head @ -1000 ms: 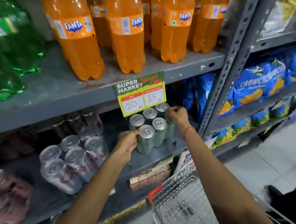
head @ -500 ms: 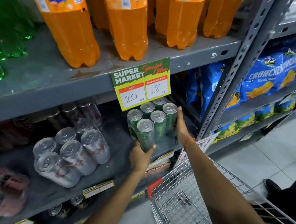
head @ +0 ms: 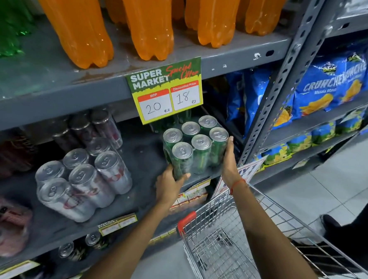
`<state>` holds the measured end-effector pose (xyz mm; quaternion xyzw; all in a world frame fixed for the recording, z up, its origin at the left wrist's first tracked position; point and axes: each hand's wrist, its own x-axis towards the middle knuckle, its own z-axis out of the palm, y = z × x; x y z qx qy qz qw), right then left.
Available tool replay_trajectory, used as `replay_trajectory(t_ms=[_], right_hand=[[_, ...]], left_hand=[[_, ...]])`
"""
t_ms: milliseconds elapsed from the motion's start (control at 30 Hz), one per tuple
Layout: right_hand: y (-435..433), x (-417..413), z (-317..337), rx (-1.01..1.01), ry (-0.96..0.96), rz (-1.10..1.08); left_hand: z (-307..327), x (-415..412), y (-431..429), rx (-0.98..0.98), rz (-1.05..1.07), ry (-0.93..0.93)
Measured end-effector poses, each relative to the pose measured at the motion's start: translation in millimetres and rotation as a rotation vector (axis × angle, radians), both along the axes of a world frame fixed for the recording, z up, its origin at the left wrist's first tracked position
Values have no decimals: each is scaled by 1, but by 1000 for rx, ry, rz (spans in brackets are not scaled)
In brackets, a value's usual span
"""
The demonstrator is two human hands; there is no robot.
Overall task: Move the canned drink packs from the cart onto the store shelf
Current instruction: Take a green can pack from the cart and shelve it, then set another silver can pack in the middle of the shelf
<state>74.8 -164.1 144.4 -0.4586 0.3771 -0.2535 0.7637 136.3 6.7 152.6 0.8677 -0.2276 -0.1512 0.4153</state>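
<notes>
A shrink-wrapped pack of green cans stands on the grey middle shelf, near its front edge and just under a price card. My left hand grips the pack's near lower corner. My right hand lies flat against its right side. To the left, a pack of silver cans lies tilted on the same shelf. A pinkish pack sits at the far left. The wire cart with a red handle is below my arms, and its basket looks bare.
Orange soda bottles and green bottles fill the shelf above. The price card hangs over the pack. A perforated steel upright stands right of the pack, with blue snack bags beyond. Someone's dark shoes are on the tiled floor.
Both hands shifted from the pack's upper part to its lower sides. The pack has moved slightly along the shelf's front edge, and the view has dipped lower and closer.
</notes>
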Motion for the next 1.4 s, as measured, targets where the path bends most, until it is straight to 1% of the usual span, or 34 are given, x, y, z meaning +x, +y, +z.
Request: replay_trajectory(t_ms=[167, 333, 533, 633, 733, 767, 833, 900, 933, 967, 1000, 1033, 1067, 1133, 1167, 1200, 1267, 1300, 1367, 1400], right_hand=[[3, 1, -6, -1, -19, -37], [0, 1, -18, 0, 7, -42], [3, 3, -8, 40, 2, -37], [4, 5, -5, 23, -9, -26], [-1, 11, -19, 54, -16, -87], [13, 5, -2, 47, 12, -124], [45, -1, 28, -84, 97, -287], [79, -4, 46, -262, 174, -458], [95, -3, 58, -401, 130, -565], [108, 2, 64, -555, 35, -632], [121, 11, 66, -684, -44, -637], [133, 21, 66, -785, -92, -582], [146, 35, 65, -844, -134, -501], [179, 52, 70, -942, -207, -323], [196, 59, 68, -984, -228, -233], [210, 65, 63, -999, -241, -133], [228, 79, 41, -908, -199, 73], [233, 85, 30, -817, -145, 160], [236, 90, 11, -630, -21, 292], [236, 91, 4, -561, 28, 351]], left_hand=[[-7, 4, 3, -17, -30, 4], [-8, 0, 2, -33, -21, 12], [-7, 0, 1, -43, 18, 15], [-10, 1, 1, -73, 27, 30], [-21, 9, 2, -77, 9, 66], [-18, 9, 2, -75, 8, 82], [-1, 5, 7, -66, -10, 69], [23, -3, 22, -40, 5, -65], [33, -7, 34, -59, 44, -171], [46, -10, 51, -112, 85, -302], [58, -12, 69, -182, 119, -437], [66, -11, 88, -246, 143, -549], [70, -6, 106, -277, 177, -636], [71, 6, 138, -229, 309, -729], [67, 13, 152, -172, 387, -731], [61, 20, 165, -112, 455, -705], [40, 33, 190, -43, 530, -591], [27, 38, 201, -61, 529, -494], [2, 47, 218, -167, 500, -235], [-7, 50, 223, -204, 480, -136]])
